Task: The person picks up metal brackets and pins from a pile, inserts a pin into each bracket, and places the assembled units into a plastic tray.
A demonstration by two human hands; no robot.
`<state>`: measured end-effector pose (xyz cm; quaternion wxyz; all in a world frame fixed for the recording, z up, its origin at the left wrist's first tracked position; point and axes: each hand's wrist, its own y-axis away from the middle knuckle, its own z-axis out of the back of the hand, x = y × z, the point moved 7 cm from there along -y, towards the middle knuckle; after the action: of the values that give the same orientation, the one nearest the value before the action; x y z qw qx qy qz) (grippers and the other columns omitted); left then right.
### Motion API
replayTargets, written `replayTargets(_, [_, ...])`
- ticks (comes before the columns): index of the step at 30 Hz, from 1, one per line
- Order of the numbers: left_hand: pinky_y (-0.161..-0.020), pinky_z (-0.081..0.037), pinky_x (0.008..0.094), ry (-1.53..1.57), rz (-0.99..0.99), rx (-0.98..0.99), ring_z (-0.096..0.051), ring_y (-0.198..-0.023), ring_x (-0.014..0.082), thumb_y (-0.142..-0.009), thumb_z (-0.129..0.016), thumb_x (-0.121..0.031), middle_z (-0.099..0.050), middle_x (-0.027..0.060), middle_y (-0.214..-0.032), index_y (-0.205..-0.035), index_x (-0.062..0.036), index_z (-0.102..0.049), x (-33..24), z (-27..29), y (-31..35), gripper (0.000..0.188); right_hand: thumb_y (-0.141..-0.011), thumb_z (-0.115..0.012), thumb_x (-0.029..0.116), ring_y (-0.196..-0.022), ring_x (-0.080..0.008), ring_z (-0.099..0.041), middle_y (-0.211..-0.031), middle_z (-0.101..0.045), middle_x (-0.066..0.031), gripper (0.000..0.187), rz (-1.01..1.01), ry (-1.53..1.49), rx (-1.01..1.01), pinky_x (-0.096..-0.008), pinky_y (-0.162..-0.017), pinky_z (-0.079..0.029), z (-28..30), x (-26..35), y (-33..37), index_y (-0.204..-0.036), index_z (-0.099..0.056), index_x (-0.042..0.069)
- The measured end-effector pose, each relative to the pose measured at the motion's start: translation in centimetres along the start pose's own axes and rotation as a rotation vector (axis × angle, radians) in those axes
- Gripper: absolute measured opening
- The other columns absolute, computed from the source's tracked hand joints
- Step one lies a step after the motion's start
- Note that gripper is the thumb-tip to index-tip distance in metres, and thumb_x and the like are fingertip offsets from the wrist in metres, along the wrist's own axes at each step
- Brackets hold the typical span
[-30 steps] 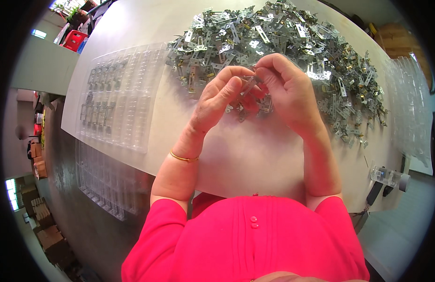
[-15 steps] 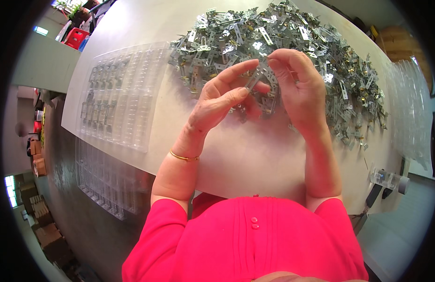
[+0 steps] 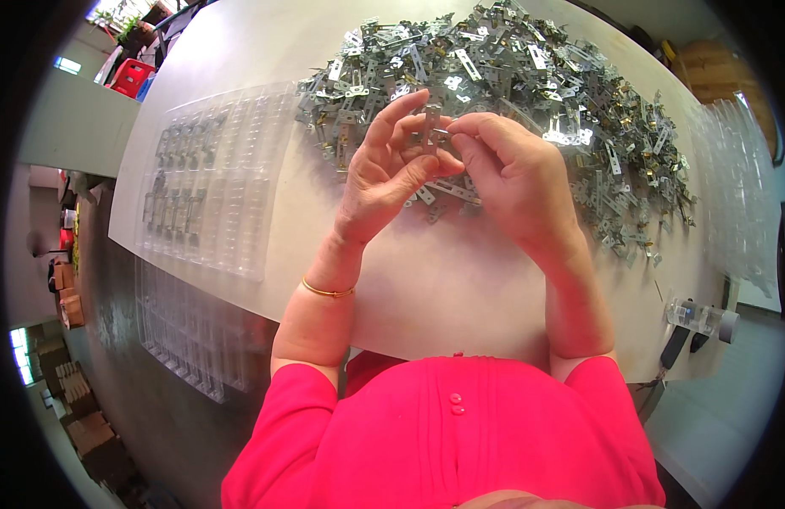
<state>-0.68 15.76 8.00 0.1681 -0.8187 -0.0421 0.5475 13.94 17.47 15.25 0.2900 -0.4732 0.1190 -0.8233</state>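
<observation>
Between the fingers of my left hand (image 3: 384,174) stands a small metal bracket (image 3: 431,127), a flat silvery strip held near its lower end by the thumb. My right hand (image 3: 515,174) pinches a short metal piece (image 3: 443,135) against the bracket's side; whether the two are joined I cannot tell. Both hands hover over the near edge of a large heap of metal brackets (image 3: 613,159). On the left, a clear plastic tray (image 3: 248,195) holds several similar parts in rows, its right-hand compartments bare.
More clear trays (image 3: 184,335) sit lower down beside the table's left edge. A stack of clear plastic trays (image 3: 736,187) stands at the right. Near the right front lie a clear bottle (image 3: 698,317) and a dark object (image 3: 675,348). Cardboard boxes (image 3: 91,433) are on the far left.
My right hand has come down and left, bringing its fingertips to the bracket. The left hand has turned the bracket from a slant to upright.
</observation>
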Motion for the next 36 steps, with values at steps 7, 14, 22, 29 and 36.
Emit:
replayTargets(7, [-0.091,-0.058,0.0314,-0.027,-0.05,-0.028,-0.069,-0.104,0.0181,-0.094,-0.064,0.008,-0.049,0.0127,-0.14,-0.153,-0.0055,-0.033,-0.1,-0.5,0.1,0.067,-0.091,-0.066,0.011,-0.072,-0.0315,-0.068,-0.081,-0.068,-0.0099,0.006,0.022,0.189,-0.029,-0.041,-0.062,-0.053,0.2,0.7,0.2,-0.093,-0.062,0.007])
replayTargets(14, [-0.087,-0.056,0.0259,-0.251,-0.136,-0.03,-0.064,-0.101,0.0114,-0.092,-0.064,0.013,-0.039,0.0103,-0.154,-0.151,-0.0048,-0.036,0.3,-0.4,0.2,0.068,-0.092,-0.066,0.011,-0.065,-0.0328,-0.066,-0.072,-0.065,-0.0123,0.011,0.076,0.268,0.096,-0.0436,-0.058,-0.052,-0.9,0.9,0.7,-0.089,-0.056,0.006])
replayTargets(22, [-0.084,-0.055,0.0264,-0.507,-0.226,-0.08,-0.063,-0.095,0.0105,-0.092,-0.063,0.014,-0.043,0.0094,-0.148,-0.148,-0.0017,-0.039,-0.2,0.0,0.3,0.062,-0.094,-0.064,0.015,-0.068,-0.0362,-0.068,-0.074,-0.066,-0.016,0.013,0.045,0.315,0.179,-0.0469,-0.057,-0.05,-1.8,0.2,0.6,-0.089,-0.056,0.006])
replayTargets(29, [-0.087,-0.057,0.029,-0.204,-0.123,-0.078,-0.063,-0.096,0.0132,-0.092,-0.061,0.013,-0.053,0.0082,-0.129,-0.146,-0.0043,-0.043,0.2,0.5,0.5,0.059,-0.099,-0.063,0.011,-0.068,-0.018,-0.063,-0.079,-0.066,-0.0091,0.007,-0.231,0.067,0.066,-0.0316,-0.063,-0.049,0.8,-0.5,0.1,-0.1,-0.063,0.005])
replayTargets(36, [-0.079,-0.06,0.0323,0.274,0.088,0.24,-0.064,-0.096,0.0136,-0.09,-0.065,0.011,-0.06,0.0057,-0.111,-0.147,-0.0089,-0.044,0.8,-2.0,0.6,0.064,-0.104,-0.06,0.009,-0.087,-0.0063,-0.057,-0.093,-0.064,0.0016,0.008,-0.21,-0.324,0.024,-0.0231,-0.079,-0.048,0.7,-2.1,0.2,-0.106,-0.065,0.003])
